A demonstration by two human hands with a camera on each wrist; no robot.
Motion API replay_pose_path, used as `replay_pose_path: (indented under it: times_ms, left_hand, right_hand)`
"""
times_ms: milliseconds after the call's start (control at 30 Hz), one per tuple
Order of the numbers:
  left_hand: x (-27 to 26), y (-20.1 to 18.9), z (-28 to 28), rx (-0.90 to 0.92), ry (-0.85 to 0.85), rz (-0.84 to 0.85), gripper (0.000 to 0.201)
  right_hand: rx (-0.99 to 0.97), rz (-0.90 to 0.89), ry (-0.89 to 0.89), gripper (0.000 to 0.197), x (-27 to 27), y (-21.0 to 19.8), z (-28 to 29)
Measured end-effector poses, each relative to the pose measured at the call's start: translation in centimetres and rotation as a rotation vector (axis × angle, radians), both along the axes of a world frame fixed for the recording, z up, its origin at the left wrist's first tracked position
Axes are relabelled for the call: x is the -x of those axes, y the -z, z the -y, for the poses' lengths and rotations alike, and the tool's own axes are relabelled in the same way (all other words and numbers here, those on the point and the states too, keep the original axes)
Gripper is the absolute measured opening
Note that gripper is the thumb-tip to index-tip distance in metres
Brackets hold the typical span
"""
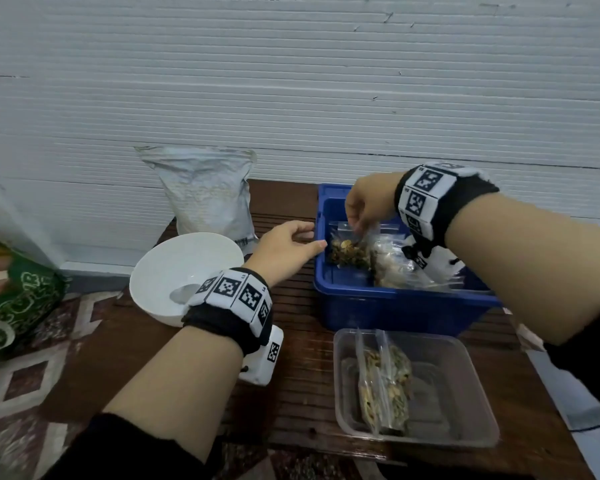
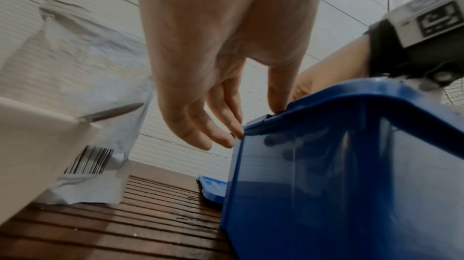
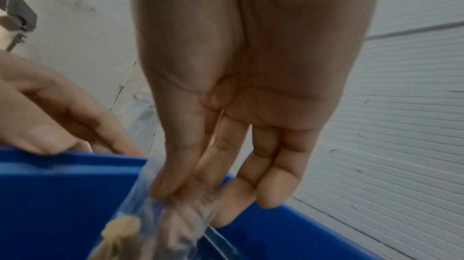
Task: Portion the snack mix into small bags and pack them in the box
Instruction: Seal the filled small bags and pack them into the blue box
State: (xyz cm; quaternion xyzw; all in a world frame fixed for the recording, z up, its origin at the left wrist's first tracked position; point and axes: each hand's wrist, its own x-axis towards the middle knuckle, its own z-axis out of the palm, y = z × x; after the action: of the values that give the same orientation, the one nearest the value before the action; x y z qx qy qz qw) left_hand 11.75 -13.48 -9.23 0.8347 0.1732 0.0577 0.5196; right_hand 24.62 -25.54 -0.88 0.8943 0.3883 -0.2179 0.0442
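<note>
A blue box [image 1: 361, 303] stands on the wooden table and holds several filled small bags [image 1: 395, 265]. My right hand [image 1: 355, 226] is over the box and pinches the top of a small clear bag of snack mix [image 1: 349, 251], which hangs inside near the left wall. In the right wrist view the thumb and fingers [image 3: 180, 191] pinch the bag [image 3: 155, 224] above the blue box [image 3: 62, 194]. My left hand [image 1: 312, 237] rests on the box's left rim with relaxed fingers. In the left wrist view its fingertips [image 2: 236, 133] touch the corner of the blue box [image 2: 351, 165].
A white bowl [image 1: 174, 268] with a metal spoon [image 2: 110, 113] sits left of the box, before a big silver pouch [image 1: 205, 195]. A clear plastic tub [image 1: 465, 393] with filled bags stands at the front. A green bag [image 1: 14, 299] lies far left. A wall runs close behind.
</note>
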Motion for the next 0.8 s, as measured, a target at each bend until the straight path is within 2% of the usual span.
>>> replay_pose_path:
  times_ms: [133,267,533,667,800]
  left_hand:
    - [0.0,0.0,-0.1,0.026,0.020,-0.013,0.043]
    - [0.0,0.0,-0.3,0.028,0.019,-0.012,0.042]
    - [-0.2,0.4,-0.5,0.066,0.005,-0.013,0.044]
    - [-0.1,0.5,-0.4,0.059,0.005,-0.015,0.043]
    - [0.0,0.6,-0.3,0.038,0.003,-0.018,0.044]
  right_hand:
    - [0.109,-0.086,0.015,0.014,-1.7,1.2,-1.5]
    - [0.155,-0.101,0.022,0.011,-2.4,2.0,-2.8]
    - [0.075,0.259,0.002,0.028,-1.4,3.7,-2.7]
    - [0.066,0.286,-0.002,0.029,-1.1,3.4,-2.3]
    - [0.062,0.263,0.011,0.023,-0.4,1.4,-2.1]
